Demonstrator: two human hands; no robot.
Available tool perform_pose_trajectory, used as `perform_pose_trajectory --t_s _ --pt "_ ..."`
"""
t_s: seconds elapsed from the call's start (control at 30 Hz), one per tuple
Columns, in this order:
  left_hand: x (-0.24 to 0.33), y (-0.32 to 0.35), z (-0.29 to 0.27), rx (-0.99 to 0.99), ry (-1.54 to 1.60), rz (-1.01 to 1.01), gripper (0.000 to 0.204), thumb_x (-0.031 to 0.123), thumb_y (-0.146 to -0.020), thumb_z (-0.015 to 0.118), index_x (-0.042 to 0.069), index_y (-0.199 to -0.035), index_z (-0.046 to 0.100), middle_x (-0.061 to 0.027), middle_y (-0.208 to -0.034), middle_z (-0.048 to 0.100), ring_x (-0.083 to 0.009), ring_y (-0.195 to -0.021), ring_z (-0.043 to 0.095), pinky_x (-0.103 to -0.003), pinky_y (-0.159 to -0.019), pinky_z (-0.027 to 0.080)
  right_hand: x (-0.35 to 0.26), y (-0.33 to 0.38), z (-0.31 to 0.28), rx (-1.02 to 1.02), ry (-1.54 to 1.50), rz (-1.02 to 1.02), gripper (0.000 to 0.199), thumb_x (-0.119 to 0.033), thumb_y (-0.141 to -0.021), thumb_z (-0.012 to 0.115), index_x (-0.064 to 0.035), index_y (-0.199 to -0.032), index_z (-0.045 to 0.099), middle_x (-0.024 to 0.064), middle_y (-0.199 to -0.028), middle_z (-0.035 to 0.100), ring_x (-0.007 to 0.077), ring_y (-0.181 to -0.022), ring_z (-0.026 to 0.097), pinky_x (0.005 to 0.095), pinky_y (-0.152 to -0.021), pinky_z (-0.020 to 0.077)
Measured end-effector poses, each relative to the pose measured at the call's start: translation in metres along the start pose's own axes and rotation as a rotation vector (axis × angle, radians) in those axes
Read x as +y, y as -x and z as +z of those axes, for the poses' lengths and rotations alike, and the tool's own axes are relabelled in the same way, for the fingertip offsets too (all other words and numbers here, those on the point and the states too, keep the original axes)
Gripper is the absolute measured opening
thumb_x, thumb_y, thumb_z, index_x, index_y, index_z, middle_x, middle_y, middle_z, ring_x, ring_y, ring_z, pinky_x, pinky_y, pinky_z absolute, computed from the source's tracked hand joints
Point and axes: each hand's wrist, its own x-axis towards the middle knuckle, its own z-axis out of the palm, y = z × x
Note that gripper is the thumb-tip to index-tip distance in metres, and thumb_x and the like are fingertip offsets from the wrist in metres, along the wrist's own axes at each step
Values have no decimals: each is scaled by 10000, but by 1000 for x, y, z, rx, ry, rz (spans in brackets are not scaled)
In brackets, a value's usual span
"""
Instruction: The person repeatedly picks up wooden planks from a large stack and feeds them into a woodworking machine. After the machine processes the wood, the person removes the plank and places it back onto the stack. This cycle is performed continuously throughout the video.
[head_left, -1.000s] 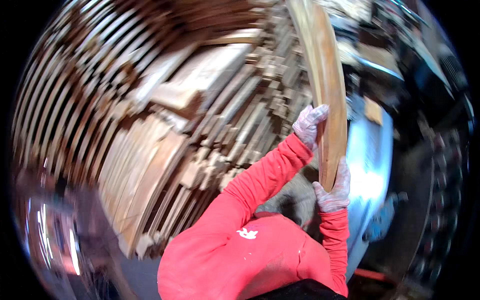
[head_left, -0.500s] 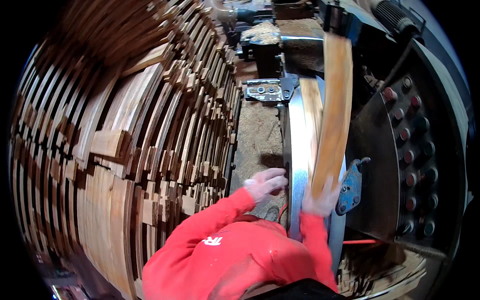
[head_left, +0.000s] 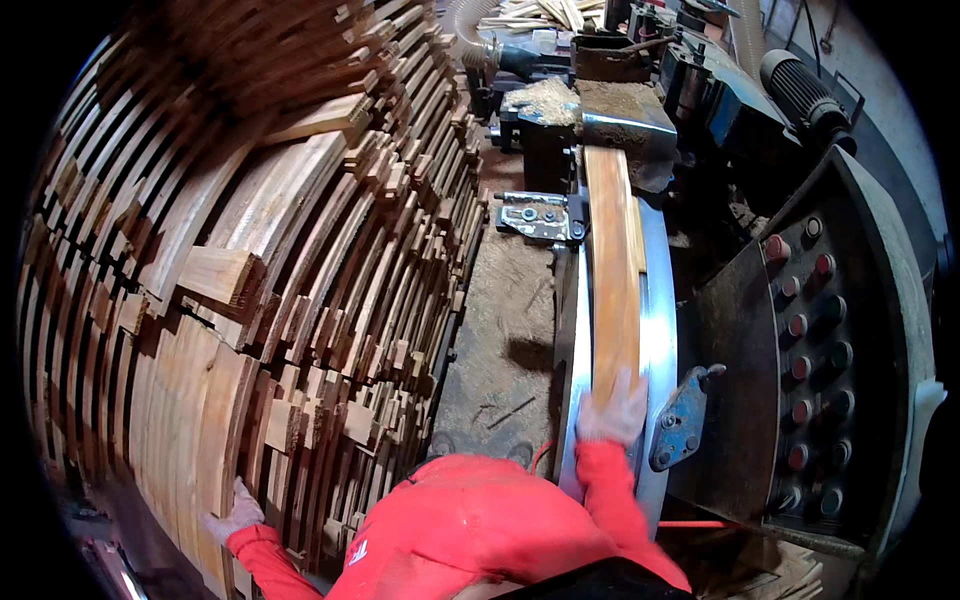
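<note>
A long wooden board lies along the shiny metal bed, its far end at the machine's mouth. My right hand, slightly blurred, grips the board's near end. A second, paler board shows along its right edge. Far over on the left, my left hand has thumb and fingers apart against the near boards of the tall stack. Both hands look gloved or dusty.
A metal side guide sits left of the bed and a blue bracket right of it. On the right stands a button panel. Sawdust covers the machine's hood and the strip beside the stack.
The board in my right hand has come down from a raised tilt onto the bed, its far end at the machine. My left hand has moved from beside the bed to the stack.
</note>
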Motion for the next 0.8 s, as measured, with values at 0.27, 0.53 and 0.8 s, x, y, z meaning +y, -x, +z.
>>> perform_pose_trajectory --t_s 0.27,0.53,0.8 --pt "-31 -21 12 -14 -224 238 747 407 -828 644 96 -1424 317 -101 -1460 343 -327 -1298 376 -427 -1068 374 30 128 -72 -21 -103 -2 678 -383 -738 675 -37 -1295 502 279 -1283 472 468 -1112 495 546 -931 424" --pt "21 32 -20 -102 -279 286 550 404 -872 623 62 -1284 492 -67 -1249 581 -253 -1186 493 -478 -1045 365 24 -67 64 318 -343 -116 339 -192 -889 550 -43 -1185 620 188 -1264 561 351 -1188 512 424 -1050 376" --pt "-78 106 110 -1351 -261 853 300 71 -883 552 12 -1175 590 -151 -1206 583 -257 -1092 578 -385 -947 469 -10 -156 87 209 -379 -38 500 -263 -812 665 -77 -1266 568 183 -1323 516 341 -1217 481 403 -1050 364"
